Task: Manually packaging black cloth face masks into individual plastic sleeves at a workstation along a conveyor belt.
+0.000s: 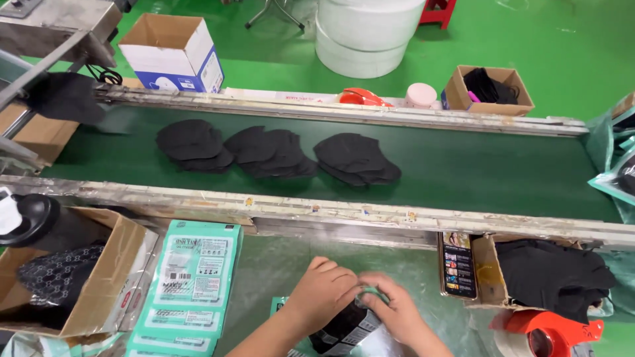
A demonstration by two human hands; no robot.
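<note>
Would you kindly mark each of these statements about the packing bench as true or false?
1. Both hands are on a pouch with black masks inside. True: the left hand and right hand grip the pouch at its top.
2. The belt carries one pile of masks. False: three piles of black masks lie on the green belt.
3. A stack of green-and-white pouches lies left of the hands. True: the stack sits beside a cardboard box.
4. The red tape dispenser is on the belt. False: it lies at the near right, below a box of black masks.
5. The phone is in the left hand. False: the phone lies flat on the bench.
</note>
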